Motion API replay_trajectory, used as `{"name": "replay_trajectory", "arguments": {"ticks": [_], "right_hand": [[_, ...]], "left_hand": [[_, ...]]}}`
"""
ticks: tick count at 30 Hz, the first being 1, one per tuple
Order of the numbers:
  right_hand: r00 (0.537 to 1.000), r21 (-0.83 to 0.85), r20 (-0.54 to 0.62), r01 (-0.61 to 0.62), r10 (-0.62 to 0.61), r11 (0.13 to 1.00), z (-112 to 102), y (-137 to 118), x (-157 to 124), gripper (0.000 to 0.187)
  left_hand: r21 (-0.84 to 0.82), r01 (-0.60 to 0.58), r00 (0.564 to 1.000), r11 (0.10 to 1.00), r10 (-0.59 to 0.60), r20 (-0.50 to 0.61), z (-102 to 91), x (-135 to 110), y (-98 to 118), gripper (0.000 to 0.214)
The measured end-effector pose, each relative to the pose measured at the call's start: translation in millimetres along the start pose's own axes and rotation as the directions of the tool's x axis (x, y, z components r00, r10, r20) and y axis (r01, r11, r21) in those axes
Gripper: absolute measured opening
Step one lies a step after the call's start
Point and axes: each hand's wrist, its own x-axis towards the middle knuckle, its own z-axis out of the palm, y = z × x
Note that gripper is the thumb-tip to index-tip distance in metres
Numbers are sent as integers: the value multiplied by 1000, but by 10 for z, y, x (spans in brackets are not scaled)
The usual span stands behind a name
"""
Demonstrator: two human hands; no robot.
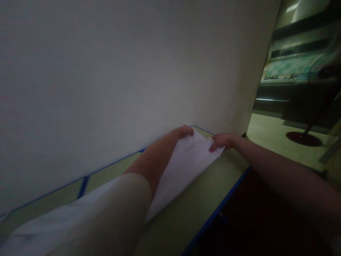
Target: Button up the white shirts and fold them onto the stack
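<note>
Left fingers (190, 132) curl closed on one corner of a smooth, long white cloth (183, 165), right fingers (212, 147) pinch another; beneath them spreads a flat, blue-edged bench (202, 199)

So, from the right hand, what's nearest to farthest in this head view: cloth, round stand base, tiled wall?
1. Cloth: gripped by the right hand.
2. Round stand base: on the floor, rightward.
3. Tiled wall: far back, right.

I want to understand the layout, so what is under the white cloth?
The green, blue-edged table lies under the white cloth; its covered surface, and anything else beneath, cannot be seen.
</note>
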Motion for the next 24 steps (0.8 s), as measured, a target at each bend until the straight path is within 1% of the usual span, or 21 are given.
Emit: {"name": "replay_trajectory", "arguments": {"ticks": [1, 2, 3, 4, 5, 6, 7, 8, 10, 12, 13, 15, 16, 19, 20, 21, 23, 24], "right_hand": [[999, -43, -33, 7, -8, 999, -129, -42, -93, 39], [997, -113, -75, 17, -26, 993, -229, -126, -233, 37], [991, -211, -122, 31, -58, 977, -286, -255, -417, 35], [980, -333, -168, 46, -107, 942, -290, -429, -640, 33], [963, -464, -205, 59, -173, 884, -236, -639, -890, 33], [941, -586, -225, 76, -252, 807, -125, -877, -1152, 34], [916, -685, -226, 92, -331, 722, 38, -1130, -1412, 35], [891, -759, -212, 109, -402, 642, 244, -1384, -1655, 36], [841, -845, -159, 155, -517, 512, 744, -1851, -2050, 38], [786, -877, -62, 252, -615, 410, 1275, -2220, -2295, 36], [747, -880, -3, 314, -665, 357, 1523, -2363, -2363, 35], [670, -875, 102, 413, -736, 254, 1942, -2584, -2414, 31], [655, -874, 141, 434, -743, 217, 2112, -2671, -2408, 29], [662, -868, 238, 474, -711, 151, 2533, -2886, -2289, 27], [650, -853, 277, 506, -707, 131, 2677, -2944, -2215, 28], [624, -829, 318, 548, -714, 109, 2837, -2992, -2125, 29], [555, -766, 384, 638, -738, 81, 3221, -3039, -1914, 26], [514, -715, 423, 695, -746, 73, 3443, -3032, -1806, 25]], "left_hand": [[-20, 18, 1000, 1000, -18, 9, -96, 27, 105, 22], [-35, 27, 1000, 999, -27, 9, -223, 1, 209, 18], [-62, 21, 1000, 998, -21, 4, -378, -88, 302, 17], [-92, 8, 1000, 996, -8, -5, -561, -241, 375, 18], [-131, -12, 1000, 991, 10, -14, -763, -455, 422, 20], [-201, -36, 999, 979, 35, -12, -978, -719, 436, 21], [-257, -54, 999, 965, 51, -20, -1195, -1018, 416, 21], [-276, -58, 998, 959, 52, -29, -1407, -1335, 365, 21], [-263, -49, 998, 963, 38, -46, -1781, -1964, 191, 20], [-195, -40, 999, 980, 33, -37, -2065, -2506, -24, 22], [-148, -35, 999, 988, 31, -27, -2172, -2727, -128, 23], [-53, -13, 1000, 998, 13, 1, -2331, -3067, -311, 23], [-13, 3, 1000, 1000, -3, 16, -2389, -3195, -393, 22], [81, 73, 997, 994, -74, 19, -2494, -3498, -681, 14], [104, 101, 995, 990, -102, 10, -2503, -3592, -813, 13], [119, 128, 992, 985, -129, 1, -2495, -3689, -969, 12], [123, 180, 983, 976, -181, -2, -2412, -3902, -1333, 14], [113, 202, 979, 973, -204, 2, -2336, -4017, -1526, 16]]}}
